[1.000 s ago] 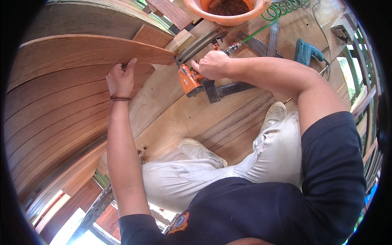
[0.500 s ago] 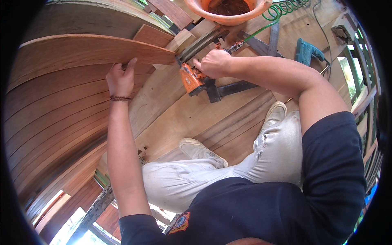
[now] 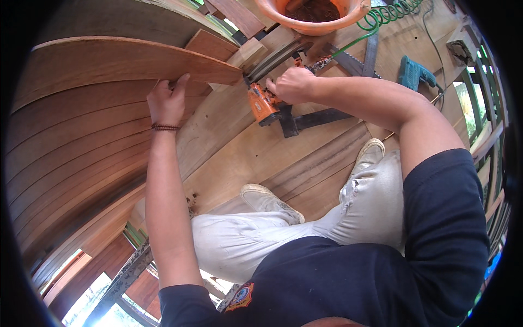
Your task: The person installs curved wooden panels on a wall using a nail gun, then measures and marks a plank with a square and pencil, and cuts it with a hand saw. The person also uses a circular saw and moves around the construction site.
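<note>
My right hand (image 3: 294, 85) is closed round the handle of an orange nail gun (image 3: 263, 109). The tool's nose sits at the right end of a long, curved wooden plank (image 3: 136, 61), touching it or very close. Thumb and fingers of my left hand (image 3: 166, 102) pinch that plank's lower edge, a short way left of the nail gun. Below the plank lies a wall of overlapping reddish boards (image 3: 81, 147). From the back of the nail gun runs a green coiled air hose (image 3: 351, 44). My right fingers partly hide the trigger area.
An orange basin (image 3: 315, 25) with brown stuff inside stands at the far side. To the right, a handsaw (image 3: 348, 62) and a teal power drill (image 3: 412, 73) with a cord lie on the plank floor (image 3: 234, 158). Wooden slats (image 3: 485, 98) line the right edge.
The whole view has shifted slightly, so the plank, nail gun and basin appear a little farther right. Both hands keep their grips.
</note>
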The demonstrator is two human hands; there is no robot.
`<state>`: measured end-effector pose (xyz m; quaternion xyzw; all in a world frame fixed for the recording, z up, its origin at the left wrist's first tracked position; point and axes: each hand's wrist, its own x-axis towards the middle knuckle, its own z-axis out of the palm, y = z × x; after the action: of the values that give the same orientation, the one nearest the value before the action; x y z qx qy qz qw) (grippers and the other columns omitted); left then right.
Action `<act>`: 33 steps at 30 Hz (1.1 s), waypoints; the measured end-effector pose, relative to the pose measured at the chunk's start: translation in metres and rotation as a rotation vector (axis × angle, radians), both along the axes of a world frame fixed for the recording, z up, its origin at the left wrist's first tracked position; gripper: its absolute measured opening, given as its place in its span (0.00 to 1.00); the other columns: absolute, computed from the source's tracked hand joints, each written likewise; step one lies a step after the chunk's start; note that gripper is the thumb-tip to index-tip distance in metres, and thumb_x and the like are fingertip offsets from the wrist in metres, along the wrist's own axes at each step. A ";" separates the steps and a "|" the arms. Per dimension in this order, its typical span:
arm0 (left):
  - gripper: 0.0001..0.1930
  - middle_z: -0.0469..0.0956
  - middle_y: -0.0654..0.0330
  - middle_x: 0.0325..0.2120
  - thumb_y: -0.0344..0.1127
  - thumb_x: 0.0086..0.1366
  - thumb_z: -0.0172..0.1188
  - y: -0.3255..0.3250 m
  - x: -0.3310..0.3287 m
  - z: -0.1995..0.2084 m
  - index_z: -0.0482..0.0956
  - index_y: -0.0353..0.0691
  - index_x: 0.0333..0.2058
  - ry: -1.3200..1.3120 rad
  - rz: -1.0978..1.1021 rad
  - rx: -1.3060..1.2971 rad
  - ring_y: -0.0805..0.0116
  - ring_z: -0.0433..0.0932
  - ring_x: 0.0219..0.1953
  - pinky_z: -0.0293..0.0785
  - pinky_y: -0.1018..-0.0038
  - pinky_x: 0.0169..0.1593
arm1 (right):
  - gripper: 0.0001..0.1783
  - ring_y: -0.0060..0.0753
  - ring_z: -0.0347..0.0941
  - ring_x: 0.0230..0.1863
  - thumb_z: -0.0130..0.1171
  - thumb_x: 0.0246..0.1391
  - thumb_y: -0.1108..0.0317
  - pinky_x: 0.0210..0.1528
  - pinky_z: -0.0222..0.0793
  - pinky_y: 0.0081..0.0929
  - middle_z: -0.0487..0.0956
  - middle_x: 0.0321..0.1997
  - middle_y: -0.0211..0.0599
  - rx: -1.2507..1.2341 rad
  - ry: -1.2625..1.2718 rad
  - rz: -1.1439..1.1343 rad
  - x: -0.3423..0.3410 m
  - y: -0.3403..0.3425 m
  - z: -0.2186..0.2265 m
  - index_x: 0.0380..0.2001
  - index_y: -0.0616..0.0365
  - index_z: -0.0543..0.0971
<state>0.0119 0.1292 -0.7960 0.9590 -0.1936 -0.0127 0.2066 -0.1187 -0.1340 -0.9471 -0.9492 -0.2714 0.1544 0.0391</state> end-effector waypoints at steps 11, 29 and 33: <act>0.22 0.87 0.48 0.36 0.49 0.66 0.68 -0.005 -0.001 0.000 0.85 0.31 0.43 0.002 -0.004 -0.014 0.60 0.87 0.42 0.78 0.69 0.44 | 0.34 0.46 0.86 0.33 0.51 0.58 0.68 0.32 0.77 0.43 0.86 0.31 0.43 -0.002 0.014 0.023 -0.001 0.000 -0.004 0.67 0.72 0.65; 0.20 0.86 0.47 0.35 0.46 0.65 0.69 -0.006 0.000 0.000 0.86 0.31 0.40 0.012 -0.017 -0.018 0.59 0.87 0.39 0.78 0.68 0.43 | 0.34 0.45 0.86 0.35 0.50 0.60 0.68 0.32 0.78 0.41 0.86 0.34 0.43 -0.024 -0.005 0.050 0.004 0.014 0.000 0.69 0.69 0.64; 0.19 0.86 0.47 0.35 0.46 0.65 0.68 -0.003 0.002 -0.004 0.86 0.32 0.41 0.022 -0.023 -0.091 0.59 0.87 0.39 0.78 0.68 0.43 | 0.35 0.45 0.86 0.35 0.50 0.60 0.68 0.32 0.78 0.42 0.86 0.34 0.43 -0.045 0.066 0.034 0.007 0.019 0.004 0.70 0.69 0.63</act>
<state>0.0136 0.1261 -0.7996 0.9461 -0.2029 -0.0168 0.2518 -0.1118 -0.1150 -0.9433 -0.9395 -0.2825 0.1924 0.0242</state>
